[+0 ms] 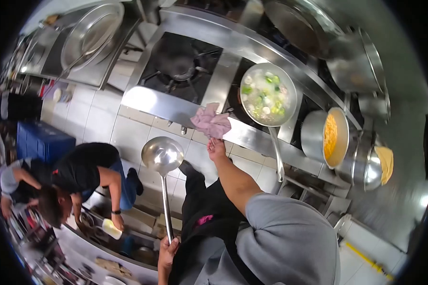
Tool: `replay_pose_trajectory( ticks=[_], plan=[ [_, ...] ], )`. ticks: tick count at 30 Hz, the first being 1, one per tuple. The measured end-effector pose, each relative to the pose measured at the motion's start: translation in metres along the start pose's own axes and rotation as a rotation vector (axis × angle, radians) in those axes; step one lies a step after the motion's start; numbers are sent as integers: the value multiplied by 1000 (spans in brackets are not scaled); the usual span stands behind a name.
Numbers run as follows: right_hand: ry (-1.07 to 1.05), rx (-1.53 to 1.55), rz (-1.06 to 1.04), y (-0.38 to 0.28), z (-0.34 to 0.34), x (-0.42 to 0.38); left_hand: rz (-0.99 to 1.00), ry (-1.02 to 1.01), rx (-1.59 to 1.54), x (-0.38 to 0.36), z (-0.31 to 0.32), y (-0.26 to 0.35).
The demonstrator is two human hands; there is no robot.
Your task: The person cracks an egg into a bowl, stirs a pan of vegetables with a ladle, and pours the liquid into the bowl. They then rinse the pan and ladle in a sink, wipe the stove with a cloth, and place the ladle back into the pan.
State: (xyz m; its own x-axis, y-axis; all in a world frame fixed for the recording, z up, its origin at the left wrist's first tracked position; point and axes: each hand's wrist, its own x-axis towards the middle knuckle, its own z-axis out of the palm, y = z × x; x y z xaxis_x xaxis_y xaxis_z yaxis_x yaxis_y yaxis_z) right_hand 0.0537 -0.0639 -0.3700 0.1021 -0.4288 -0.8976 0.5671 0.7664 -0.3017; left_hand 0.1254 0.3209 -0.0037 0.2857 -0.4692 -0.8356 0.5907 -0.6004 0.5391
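In my left hand (168,251) is the handle of a large metal ladle (162,156), my fingers wrapped around it. The ladle's round bowl points away from me above the tiled floor. My right hand (217,148) reaches forward, closed on the lower edge of a crumpled pink cloth (211,121). The cloth lies against the stove's front edge. Just right of it, a frying pan (271,97) sits over a burner, filled with pale liquid, green pieces and whitish pieces. Its long handle extends toward me, apart from my right hand.
A bare burner (179,64) is left of the pan. A pot of orange shreds (336,135) and stacked metal bowls (366,159) stand at right. A large metal basin (92,35) is at upper left. Two people (83,173) work at lower left, near a blue crate (45,142).
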Motion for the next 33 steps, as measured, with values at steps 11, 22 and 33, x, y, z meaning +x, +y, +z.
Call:
replay_pose_trajectory(
  ticks=[11, 22, 33],
  plan=[
    [-50, 62, 51, -6, -4, -14, -21, -37, 56, 20, -12, 9],
    [-97, 55, 42, -3, -5, -10, -52, -94, 27, 31, 6, 27],
    [-116, 140, 46, 3, -8, -9, -6, -127, 20, 37, 6, 24]
  ],
)
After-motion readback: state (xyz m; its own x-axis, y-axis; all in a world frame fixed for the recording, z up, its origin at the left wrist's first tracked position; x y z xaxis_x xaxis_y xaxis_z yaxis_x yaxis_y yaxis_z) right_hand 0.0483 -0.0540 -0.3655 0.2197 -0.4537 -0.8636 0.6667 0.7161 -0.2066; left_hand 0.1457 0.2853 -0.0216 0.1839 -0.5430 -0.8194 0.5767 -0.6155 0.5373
